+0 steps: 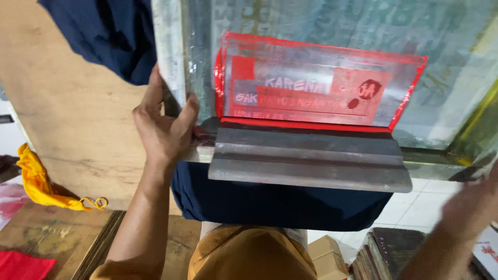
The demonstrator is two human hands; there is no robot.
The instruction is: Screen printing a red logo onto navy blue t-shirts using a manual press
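I see a printing screen (332, 31) with a metal frame lying flat over dark blue cloth (280, 205). A wide squeegee (311, 124) rests on it near the front edge, its grey handle toward me and its clear blade smeared with red ink.

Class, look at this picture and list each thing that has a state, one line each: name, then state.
Left hand: gripping the screen frame's corner.
Right hand: blurred, apart from the frame.
Metal-framed printing screen: lying over navy cloth.
Metal-handled squeegee with clear blade: resting on the screen, smeared red.
Navy cloth: hanging off the edge.

Squeegee (309, 161) blocks the screen frame's (171, 57) near edge; right side open.
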